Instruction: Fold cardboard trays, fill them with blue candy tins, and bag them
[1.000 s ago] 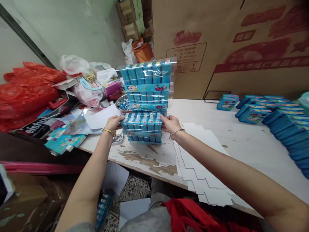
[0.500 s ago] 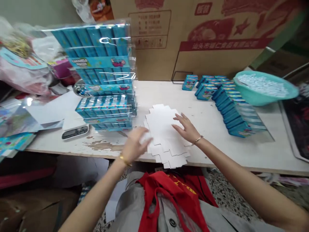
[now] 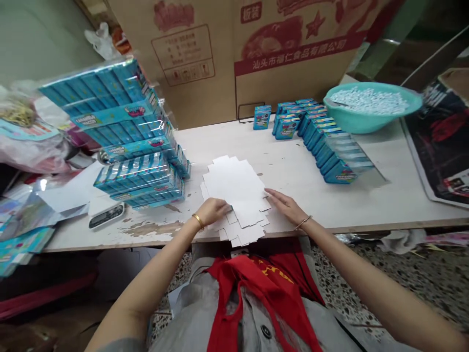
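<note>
A fanned pile of white flat card box blanks (image 3: 234,188) lies on the table in front of me, plain side up. My left hand (image 3: 212,211) pinches the near left edge of a top blank, where a bit of blue shows at the fingertips. Across the pile, my right hand (image 3: 287,205) has its fingers and thumb closed at the right edge of the blanks. Its palm is turned inward, and part of the grip is hidden.
Plastic-wrapped blue candy packs (image 3: 139,171) stand stacked at left, beside a white scale (image 3: 107,215). Small blue boxes (image 3: 337,171) form rows at right. Behind them is a turquoise basin (image 3: 366,122) of small white pieces. A large carton (image 3: 205,105) stands at the back.
Both hands have come down from above the pile onto its edges, the left closing on a blank. The view has shifted, so the surroundings appear further left.
</note>
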Tool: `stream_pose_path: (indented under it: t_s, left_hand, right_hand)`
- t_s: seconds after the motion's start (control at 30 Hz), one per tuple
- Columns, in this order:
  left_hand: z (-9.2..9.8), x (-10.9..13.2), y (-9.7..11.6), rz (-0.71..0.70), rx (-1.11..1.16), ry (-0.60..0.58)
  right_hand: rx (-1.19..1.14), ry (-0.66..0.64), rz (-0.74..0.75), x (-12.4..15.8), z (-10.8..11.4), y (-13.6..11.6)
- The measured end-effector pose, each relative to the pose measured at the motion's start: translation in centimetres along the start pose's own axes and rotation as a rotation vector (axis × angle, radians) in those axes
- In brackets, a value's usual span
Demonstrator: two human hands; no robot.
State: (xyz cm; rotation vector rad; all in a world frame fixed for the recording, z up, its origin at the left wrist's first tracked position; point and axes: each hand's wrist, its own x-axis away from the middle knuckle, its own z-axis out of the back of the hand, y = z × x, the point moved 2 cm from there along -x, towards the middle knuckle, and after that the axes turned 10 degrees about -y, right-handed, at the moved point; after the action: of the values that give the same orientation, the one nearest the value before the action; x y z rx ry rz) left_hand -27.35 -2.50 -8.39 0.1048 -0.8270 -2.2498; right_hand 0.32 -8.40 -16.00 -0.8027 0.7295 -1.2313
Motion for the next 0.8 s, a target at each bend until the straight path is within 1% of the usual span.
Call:
stream_pose_path:
  t_s: [0.03, 0.1, 0.17, 0.2, 0.27, 0.33, 0.37, 0.4, 0.47, 0.5, 0.53, 0.57, 0.63, 0.7, 0.73, 0.8]
  left_hand:
    - [0.9, 0.0, 0.4, 0.010, -0.013, 0.029]
    - [2.9, 0.5, 1.6, -0.013, -0.047, 0.114]
    - [4.8, 1.7, 3.0, -0.047, -0.009, 0.217]
    - [5.3, 2.5, 3.7, -0.062, 0.020, 0.224]
    - [5.6, 4.1, 4.6, -0.081, 0.087, 0.164]
    - [4.5, 5.3, 4.9, -0.092, 0.167, 0.042]
    - [3.5, 5.8, 4.7, -0.098, 0.207, -0.018]
    - [2.4, 6.2, 4.4, -0.101, 0.239, -0.072]
    - [0.0, 6.8, 3.4, -0.099, 0.265, -0.147]
    - [-1.3, 7.0, 2.9, -0.096, 0.259, -0.162]
    - [-2.4, 7.3, 2.4, -0.090, 0.243, -0.158]
    - [-3.3, 7.6, 2.0, -0.083, 0.220, -0.133]
    - [-4.7, 8.4, 1.5, -0.082, 0.151, -0.023]
    - [-5.6, 9.4, 1.2, -0.112, 0.043, 0.082]
    - [-6.1, 10.0, 1.1, -0.133, -0.019, 0.105]
    - [-6.9, 10.8, 0.7, -0.155, -0.131, 0.111]
  right_hand:
    - [0.018, 0.048, 0.034, 0.3, 0.7, -0.4]
    - [0.147, 0.116, 0.141, 1.2, 2.0, -1.9]
    - [0.321, 0.127, 0.237, 2.6, 2.7, -4.0]
    - [0.388, 0.129, 0.267, 3.3, 2.9, -5.2]
    - [0.454, 0.185, 0.300, 4.7, 2.9, -7.2]
    - [0.458, 0.287, 0.320, 5.9, 2.4, -8.2]
    - [0.456, 0.301, 0.332, 6.3, 1.9, -8.2]
    - [0.456, 0.267, 0.350, 6.7, 1.2, -7.9]
    - [0.438, 0.101, 0.402, 7.2, -0.5, -6.7]
    - [0.409, 0.021, 0.421, 7.4, -1.4, -5.9]
    - [0.368, -0.026, 0.425, 7.6, -2.2, -5.1]
    - [0.324, -0.037, 0.411, 7.7, -2.8, -4.5]
    - [0.264, -0.002, 0.336, 7.8, -3.8, -3.7]
    - [0.246, 0.022, 0.255, 7.8, -4.3, -3.5]
    - [0.243, 0.024, 0.227, 7.7, -4.4, -3.6]
    - [0.236, 0.018, 0.197, 7.5, -4.4, -4.1]
